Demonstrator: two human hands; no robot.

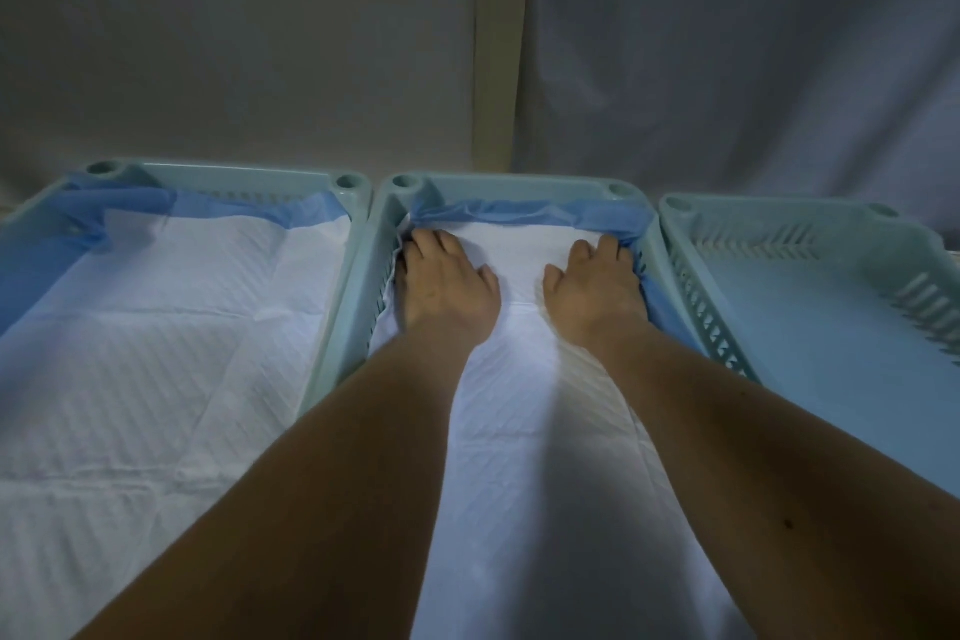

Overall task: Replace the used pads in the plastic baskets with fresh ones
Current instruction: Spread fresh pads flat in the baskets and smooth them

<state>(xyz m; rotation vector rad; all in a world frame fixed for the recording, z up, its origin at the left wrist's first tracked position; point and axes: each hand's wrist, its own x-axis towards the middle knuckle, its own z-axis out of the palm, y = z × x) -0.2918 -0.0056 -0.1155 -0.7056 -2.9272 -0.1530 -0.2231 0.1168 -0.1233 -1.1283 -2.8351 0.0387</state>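
Three pale green plastic baskets stand side by side. The middle basket (511, 186) holds a white quilted pad (524, 411) with a blue edge. My left hand (447, 283) presses the pad down at the basket's far left corner, fingers spread flat. Over at the far right corner my right hand (597, 286) presses the pad, its fingertips tucked against the blue edge. The left basket (228, 174) is lined with a white pad (156, 353) whose blue edge runs up the walls. The right basket (769, 218) shows a bare bottom with no pad.
A grey wall and a grey curtain (753, 42) rise right behind the baskets. The baskets touch each other along their long rims. The light is dim.
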